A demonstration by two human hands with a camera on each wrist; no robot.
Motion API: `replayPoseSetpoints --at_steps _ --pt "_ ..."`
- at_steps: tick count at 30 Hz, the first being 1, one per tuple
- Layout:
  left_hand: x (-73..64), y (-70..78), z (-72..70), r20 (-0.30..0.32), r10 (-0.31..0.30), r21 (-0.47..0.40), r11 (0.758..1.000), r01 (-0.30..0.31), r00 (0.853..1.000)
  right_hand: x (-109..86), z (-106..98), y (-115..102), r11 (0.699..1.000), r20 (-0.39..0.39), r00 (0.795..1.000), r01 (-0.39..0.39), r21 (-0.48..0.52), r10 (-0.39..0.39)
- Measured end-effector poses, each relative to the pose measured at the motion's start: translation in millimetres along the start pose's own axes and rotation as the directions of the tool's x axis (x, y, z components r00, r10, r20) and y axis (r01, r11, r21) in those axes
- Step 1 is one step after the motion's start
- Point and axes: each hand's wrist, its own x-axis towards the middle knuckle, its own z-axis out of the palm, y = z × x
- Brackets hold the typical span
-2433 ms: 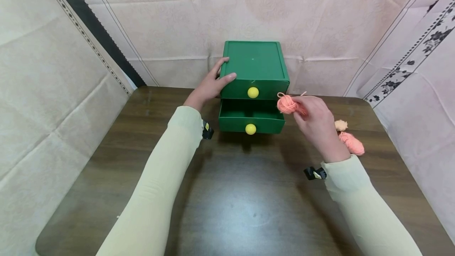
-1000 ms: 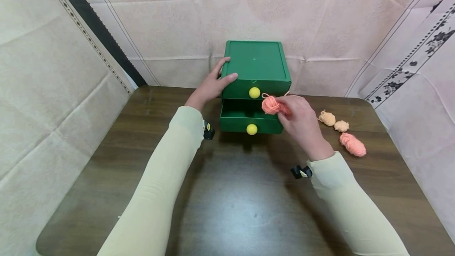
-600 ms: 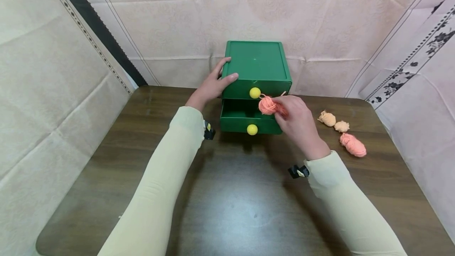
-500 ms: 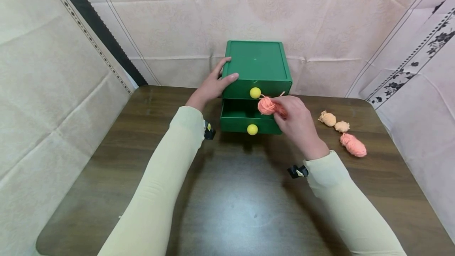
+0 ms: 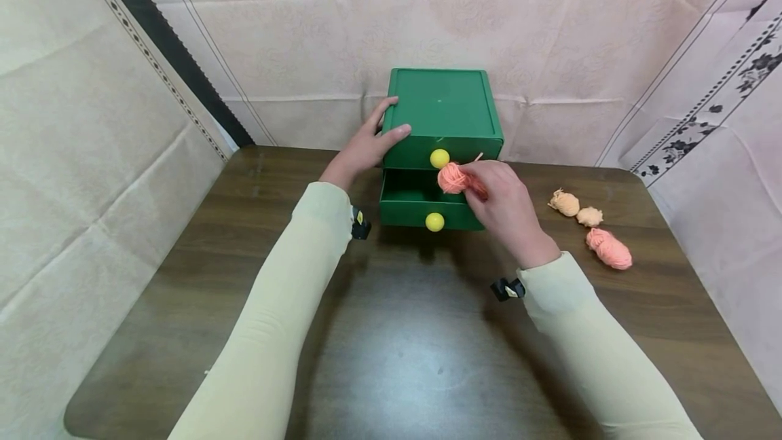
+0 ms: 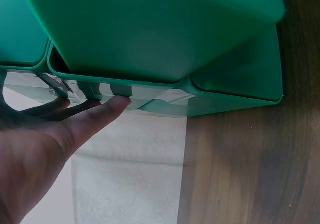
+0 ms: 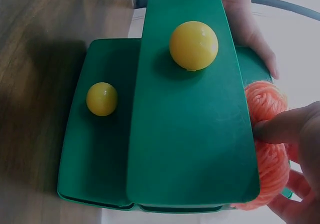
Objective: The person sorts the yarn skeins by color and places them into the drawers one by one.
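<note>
In the head view, my left hand (image 5: pixel 364 148) rests against the left side of a green drawer cabinet (image 5: pixel 440 104), its fingers mostly straight. The left wrist view shows the thumb touching that taped side wall. One drawer (image 5: pixel 406 212) stands pulled out beneath a closed one, each with a yellow knob. My right hand (image 5: pixel 502 202) pinches a coral yarn ball (image 5: pixel 453 178) over the right part of the open drawer. Seen from the right wrist, this yarn (image 7: pixel 270 171) is two-lobed, with the thumb pressed into its middle. A closed lowest drawer (image 7: pixel 82 149) shows below the pulled-out one.
On the dark wooden table (image 5: pixel 391 345), right of my right hand, lie two small peach yarn balls, one farther back (image 5: pixel 565 203) and one nearer (image 5: pixel 589 216). A larger coral yarn skein (image 5: pixel 609 248) lies just in front. Pale cloth (image 5: pixel 293 39) hangs behind the cabinet.
My right hand has carried the coral yarn ball leftward, from the drawer's right edge to over it, bringing the farther peach ball into view. My left hand stays on the cabinet.
</note>
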Motion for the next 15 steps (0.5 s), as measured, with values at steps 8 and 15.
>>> replayPoseSetpoints --at_steps 8,15 --pt "-9.3 9.9 1.3 0.006 -0.007 0.029 1.0 0.007 1.0 2.0 5.2 0.9 1.0 0.041 0.999 -0.002 -0.014 0.002" --pt "-8.2 7.7 0.2 0.01 0.002 0.009 1.0 -0.002 1.0 0.8 6.0 2.2 0.999 0.076 0.997 -0.032 -0.016 0.033"
